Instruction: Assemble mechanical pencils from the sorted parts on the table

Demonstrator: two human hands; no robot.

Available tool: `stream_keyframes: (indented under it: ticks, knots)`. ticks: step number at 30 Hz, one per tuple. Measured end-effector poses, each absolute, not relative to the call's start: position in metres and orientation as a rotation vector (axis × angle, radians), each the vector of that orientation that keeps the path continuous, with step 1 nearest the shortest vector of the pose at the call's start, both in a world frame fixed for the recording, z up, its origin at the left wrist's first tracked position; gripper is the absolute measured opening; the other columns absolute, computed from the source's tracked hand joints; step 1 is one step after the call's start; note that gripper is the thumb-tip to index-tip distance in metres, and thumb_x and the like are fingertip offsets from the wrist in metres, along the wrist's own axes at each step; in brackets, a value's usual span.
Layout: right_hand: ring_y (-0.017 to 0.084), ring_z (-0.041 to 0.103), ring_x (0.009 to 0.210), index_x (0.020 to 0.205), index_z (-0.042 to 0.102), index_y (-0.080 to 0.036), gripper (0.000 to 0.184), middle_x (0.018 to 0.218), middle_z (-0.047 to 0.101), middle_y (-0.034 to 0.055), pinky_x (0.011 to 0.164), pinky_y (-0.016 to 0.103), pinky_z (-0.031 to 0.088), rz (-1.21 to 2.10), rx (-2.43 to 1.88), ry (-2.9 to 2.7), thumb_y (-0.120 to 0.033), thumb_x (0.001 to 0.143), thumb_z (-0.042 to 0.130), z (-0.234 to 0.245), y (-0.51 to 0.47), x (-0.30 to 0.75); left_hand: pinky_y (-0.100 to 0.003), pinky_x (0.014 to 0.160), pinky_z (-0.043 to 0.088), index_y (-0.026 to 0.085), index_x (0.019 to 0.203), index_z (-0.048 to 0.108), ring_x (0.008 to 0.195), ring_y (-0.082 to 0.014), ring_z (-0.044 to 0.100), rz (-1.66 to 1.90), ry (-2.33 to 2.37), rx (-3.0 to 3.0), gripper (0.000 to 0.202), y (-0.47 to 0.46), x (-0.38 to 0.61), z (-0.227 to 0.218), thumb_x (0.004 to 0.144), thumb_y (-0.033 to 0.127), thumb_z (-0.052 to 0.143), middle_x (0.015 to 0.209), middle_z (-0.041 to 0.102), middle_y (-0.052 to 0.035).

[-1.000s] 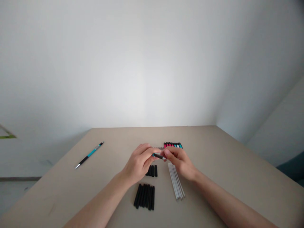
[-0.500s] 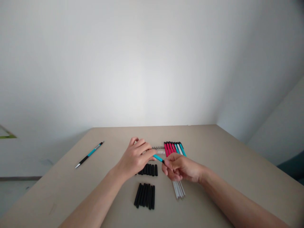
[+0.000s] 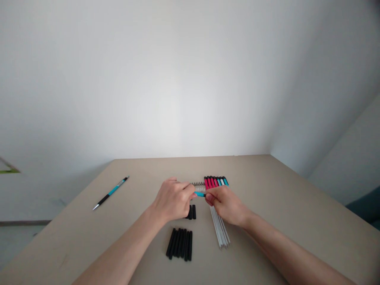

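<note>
My left hand and my right hand meet over the middle of the table, both pinched on a teal pen barrel held level between them. Only a short teal stretch shows between the fingertips. Just behind the hands lie small springs and a row of red, white and teal pen barrels. White refills stretch toward me under my right hand. Short black pieces peek out beside my left hand.
A bundle of black grip tubes lies nearest me on the beige table. A finished teal and black pen rests alone at the far left. A pale wall stands behind the table.
My right hand dropped away toward me half a second ago, then came back up to the barrel. My left hand closed its fingers, and both hands now pinch the barrel close together.
</note>
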State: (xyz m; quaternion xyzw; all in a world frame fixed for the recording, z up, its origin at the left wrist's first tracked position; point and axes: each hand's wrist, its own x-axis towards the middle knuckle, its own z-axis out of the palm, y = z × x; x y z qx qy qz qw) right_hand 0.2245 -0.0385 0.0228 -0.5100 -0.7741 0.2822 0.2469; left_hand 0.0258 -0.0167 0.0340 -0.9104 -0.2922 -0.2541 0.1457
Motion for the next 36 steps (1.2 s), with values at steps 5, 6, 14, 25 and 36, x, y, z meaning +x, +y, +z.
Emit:
stream_keyframes:
  ticks: [5, 6, 14, 25, 36]
  knots:
    - [0.011, 0.034, 0.05, 0.056, 0.04, -0.019, 0.026, 0.051, 0.038, -0.0033, 0.05, 0.024, 0.024, 0.734, -1.372, -2.104, -0.02, 0.081, 0.044, 0.023, -0.036, 0.231, -0.032, 0.066, 0.031, 0.017, 0.087, 0.061, 0.065, -0.0153, 0.054, -0.833, -0.825, -2.683, 0.019, -0.013, 0.012, 0.041, 0.093, 0.02, 0.043, 0.076, 0.065, -0.0034]
    - [0.011, 0.034, 0.051, 0.056, 0.04, -0.019, 0.026, 0.051, 0.037, -0.0033, 0.05, 0.024, 0.025, 0.778, -1.359, -2.094, -0.022, 0.082, 0.043, 0.023, -0.035, 0.233, -0.032, 0.068, 0.032, 0.017, 0.093, 0.06, 0.069, -0.0157, 0.055, -0.863, -0.846, -2.684, 0.018, -0.012, 0.007, 0.042, 0.094, 0.018, 0.042, 0.081, 0.066, -0.0048]
    - [0.01, 0.031, 0.049, 0.056, 0.039, -0.019, 0.03, 0.051, 0.033, -0.004, 0.048, 0.023, 0.024, 0.94, -1.29, -2.093, -0.026, 0.085, 0.04, 0.017, -0.03, 0.234, -0.031, 0.064, 0.031, 0.017, 0.069, 0.053, 0.06, -0.0142, 0.047, -0.959, -0.889, -2.699, 0.027, -0.01, -0.006, 0.041, 0.092, 0.019, 0.04, 0.063, 0.057, -0.0019]
    - [0.013, 0.046, 0.057, 0.063, 0.047, -0.019, 0.019, 0.059, 0.05, 0.001, 0.057, 0.024, 0.03, 0.289, -1.22, -2.172, -0.008, 0.077, 0.04, 0.021, -0.031, 0.232, -0.025, 0.044, 0.016, 0.021, 0.049, 0.024, 0.041, -0.0091, 0.023, -1.485, -2.073, -2.885, 0.047, -0.012, 0.009, 0.025, 0.086, 0.046, 0.037, 0.044, 0.021, 0.0058]
    - [0.01, 0.03, 0.049, 0.057, 0.039, -0.019, 0.029, 0.051, 0.032, -0.005, 0.047, 0.023, 0.023, 0.909, -1.281, -2.067, -0.026, 0.085, 0.04, 0.018, -0.029, 0.237, -0.03, 0.072, 0.037, 0.018, 0.092, 0.059, 0.072, -0.0157, 0.054, -1.172, -1.002, -2.805, 0.013, -0.013, -0.001, 0.033, 0.092, 0.028, 0.05, 0.079, 0.063, -0.0033]
